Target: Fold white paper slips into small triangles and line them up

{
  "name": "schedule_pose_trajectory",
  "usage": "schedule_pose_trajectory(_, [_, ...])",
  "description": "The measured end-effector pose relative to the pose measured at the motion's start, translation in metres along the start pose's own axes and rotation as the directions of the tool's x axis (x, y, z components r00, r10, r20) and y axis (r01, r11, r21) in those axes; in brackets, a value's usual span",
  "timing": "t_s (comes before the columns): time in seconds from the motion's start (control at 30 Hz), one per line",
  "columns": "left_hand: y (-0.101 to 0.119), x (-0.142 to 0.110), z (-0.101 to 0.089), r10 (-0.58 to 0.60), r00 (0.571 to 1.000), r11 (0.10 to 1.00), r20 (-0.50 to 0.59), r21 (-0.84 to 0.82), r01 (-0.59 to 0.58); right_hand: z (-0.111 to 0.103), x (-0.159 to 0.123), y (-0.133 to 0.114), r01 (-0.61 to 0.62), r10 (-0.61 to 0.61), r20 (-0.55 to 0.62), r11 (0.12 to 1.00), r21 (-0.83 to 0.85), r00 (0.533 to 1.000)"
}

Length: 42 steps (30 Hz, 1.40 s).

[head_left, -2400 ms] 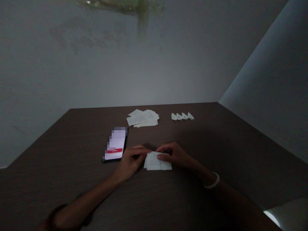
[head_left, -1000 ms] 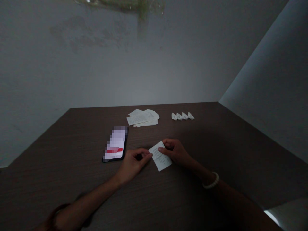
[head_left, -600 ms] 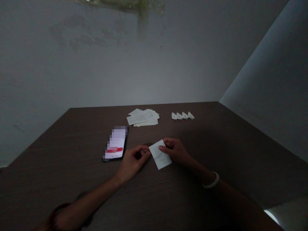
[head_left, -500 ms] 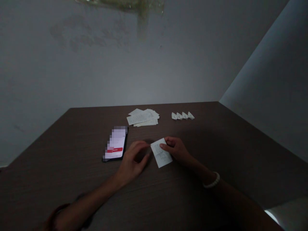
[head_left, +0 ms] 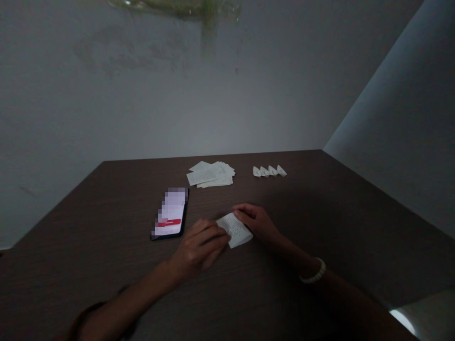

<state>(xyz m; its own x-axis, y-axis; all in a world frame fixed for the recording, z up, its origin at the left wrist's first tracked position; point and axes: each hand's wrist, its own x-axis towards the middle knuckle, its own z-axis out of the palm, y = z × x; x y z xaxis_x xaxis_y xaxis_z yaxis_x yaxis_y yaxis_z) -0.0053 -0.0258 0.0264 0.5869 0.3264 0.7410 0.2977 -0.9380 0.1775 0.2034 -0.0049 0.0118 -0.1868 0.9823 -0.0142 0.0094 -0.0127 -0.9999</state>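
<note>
A small white sheet of paper (head_left: 237, 230) with lines of print is held low over the table between my hands, its lower right edge curving over. My left hand (head_left: 201, 246) grips its left side, with fingers closed along the edge. At the upper right corner, my right hand (head_left: 256, 221) pinches the sheet between thumb and fingers. A pale beaded bracelet circles my right wrist. Whether the paper rests on the tabletop, I cannot tell.
Left of my hands lies a phone (head_left: 170, 213) with a lit screen. Farther back is a loose pile of printed papers (head_left: 211, 174). Several small folded paper pieces (head_left: 269, 171) stand in a row to its right. The brown table (head_left: 135, 177) meets a grey wall behind.
My left hand has closed on the paper's left side, where its fingers were apart before. The sheet, flat earlier, now bends over at its lower right.
</note>
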Motion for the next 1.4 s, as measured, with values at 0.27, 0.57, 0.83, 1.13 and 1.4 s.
schedule_pose_trajectory(0.27, [0.013,0.021,-0.003,-0.791,0.611,0.570,-0.017,-0.381,0.728,-0.010,-0.008,-0.011,0.432,-0.430,0.042,0.899,-0.075,0.902])
schedule_pose_trajectory(0.57, [0.011,0.021,0.004,-0.867,0.410,0.223,0.283,-0.514,0.828,-0.001,-0.007,-0.001,0.117,-0.125,0.097,0.990,0.083,0.987])
schedule_pose_trajectory(0.83, [0.008,0.017,0.006,-0.899,0.400,0.262,0.180,-0.510,0.819,0.000,-0.005,0.002,0.060,-0.073,0.108,0.991,0.120,0.991])
schedule_pose_trajectory(1.13, [0.008,0.017,0.007,-0.906,0.400,0.285,0.142,-0.496,0.821,0.000,-0.006,0.000,0.051,-0.066,0.110,0.990,0.129,0.992])
schedule_pose_trajectory(1.4, [0.006,0.016,0.006,-0.898,0.412,0.298,0.150,-0.481,0.825,0.001,-0.008,-0.002,0.058,-0.074,0.120,0.990,0.131,0.990])
